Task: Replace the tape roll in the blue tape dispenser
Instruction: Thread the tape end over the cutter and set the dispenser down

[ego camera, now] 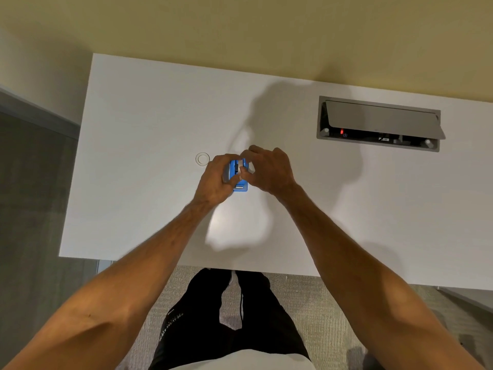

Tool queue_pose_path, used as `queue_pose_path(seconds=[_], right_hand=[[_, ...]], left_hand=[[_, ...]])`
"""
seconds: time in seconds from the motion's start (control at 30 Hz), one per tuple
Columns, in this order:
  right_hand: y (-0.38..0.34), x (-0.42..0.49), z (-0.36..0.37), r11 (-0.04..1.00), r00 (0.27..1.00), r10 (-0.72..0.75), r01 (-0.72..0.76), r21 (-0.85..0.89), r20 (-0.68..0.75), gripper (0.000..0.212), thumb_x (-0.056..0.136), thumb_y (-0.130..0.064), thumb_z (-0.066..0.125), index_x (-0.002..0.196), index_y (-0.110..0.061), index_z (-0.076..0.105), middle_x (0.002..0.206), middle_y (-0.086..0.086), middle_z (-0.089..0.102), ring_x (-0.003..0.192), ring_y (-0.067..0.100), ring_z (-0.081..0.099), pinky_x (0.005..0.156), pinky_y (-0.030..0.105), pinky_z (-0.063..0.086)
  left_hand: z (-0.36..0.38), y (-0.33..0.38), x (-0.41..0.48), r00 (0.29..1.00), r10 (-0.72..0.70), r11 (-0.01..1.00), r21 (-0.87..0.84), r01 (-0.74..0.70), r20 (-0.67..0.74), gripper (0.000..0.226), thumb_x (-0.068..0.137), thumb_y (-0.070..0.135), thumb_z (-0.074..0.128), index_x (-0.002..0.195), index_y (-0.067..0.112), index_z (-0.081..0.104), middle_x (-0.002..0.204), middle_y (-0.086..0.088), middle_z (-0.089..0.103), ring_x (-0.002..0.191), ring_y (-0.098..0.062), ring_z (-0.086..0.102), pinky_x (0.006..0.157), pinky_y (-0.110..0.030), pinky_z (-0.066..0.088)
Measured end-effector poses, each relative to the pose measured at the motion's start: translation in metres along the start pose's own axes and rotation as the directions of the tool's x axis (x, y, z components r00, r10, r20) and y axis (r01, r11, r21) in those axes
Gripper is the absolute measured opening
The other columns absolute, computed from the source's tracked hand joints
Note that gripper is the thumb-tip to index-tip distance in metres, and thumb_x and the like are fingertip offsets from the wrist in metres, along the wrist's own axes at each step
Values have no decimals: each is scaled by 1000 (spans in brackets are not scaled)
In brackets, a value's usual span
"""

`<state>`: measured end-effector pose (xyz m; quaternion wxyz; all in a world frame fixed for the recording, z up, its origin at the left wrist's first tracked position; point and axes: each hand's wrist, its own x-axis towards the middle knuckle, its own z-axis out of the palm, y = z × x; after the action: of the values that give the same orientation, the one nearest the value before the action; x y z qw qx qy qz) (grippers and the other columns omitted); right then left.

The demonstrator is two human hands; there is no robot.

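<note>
The blue tape dispenser point(238, 180) stands on the white desk point(149, 209), near its middle. My left hand point(217, 180) wraps around the dispenser's left side. My right hand point(266, 169) comes in from the right, its fingertips pinched on a whitish tape roll point(244, 166) at the top of the dispenser. Most of that roll is hidden by my fingers. A clear, empty-looking tape ring point(202, 159) lies flat on the desk just left of my left hand.
An open grey cable box point(378, 124) with sockets is sunk into the desk at the back right. The desk's left edge and front edge are near; my legs point(232, 316) and carpet show below the front edge.
</note>
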<state>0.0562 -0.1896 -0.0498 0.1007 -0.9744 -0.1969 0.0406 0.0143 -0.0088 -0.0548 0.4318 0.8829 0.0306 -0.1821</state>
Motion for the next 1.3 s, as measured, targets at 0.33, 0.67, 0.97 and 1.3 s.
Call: queue_pose_path(seconds=[0.33, 0.67, 0.97, 1.3], right_hand=[[0, 3, -3, 994, 994, -111, 111, -6, 16, 35, 89, -50, 70, 110, -23, 78, 89, -4, 74, 54, 16, 49, 54, 24, 39], [-3, 10, -14, 989, 979, -89, 109, -105, 182, 36, 100, -45, 51, 97, -21, 77, 95, -3, 71, 62, 17, 54, 59, 26, 38], [-4, 10, -13, 994, 983, -55, 70, -79, 176, 37, 105, -45, 49, 98, -22, 77, 99, -3, 70, 68, 19, 65, 64, 28, 48], [5, -1, -6, 989, 998, -33, 24, 146, 56, 32, 97, -48, 66, 116, -25, 76, 101, -6, 76, 69, 17, 70, 61, 21, 46]], left_hand=[[0, -1, 1, 999, 40, 999, -2, -40, 5, 55, 97, 45, 67, 143, 16, 59, 138, -6, 66, 126, -28, 64, 111, -47, 53], [0, -3, 0, 999, 52, 998, 25, -52, 10, 53, 99, 45, 65, 144, 17, 58, 141, -4, 64, 127, -27, 62, 110, -44, 53], [0, -5, 4, 999, 39, 998, 54, -40, 26, 51, 100, 36, 70, 144, 14, 58, 139, -6, 65, 126, -26, 63, 109, -35, 50], [1, 1, 3, 1000, 11, 1000, 17, -11, 16, 51, 99, 35, 72, 144, 16, 58, 139, -7, 65, 127, -27, 63, 112, -43, 52]])
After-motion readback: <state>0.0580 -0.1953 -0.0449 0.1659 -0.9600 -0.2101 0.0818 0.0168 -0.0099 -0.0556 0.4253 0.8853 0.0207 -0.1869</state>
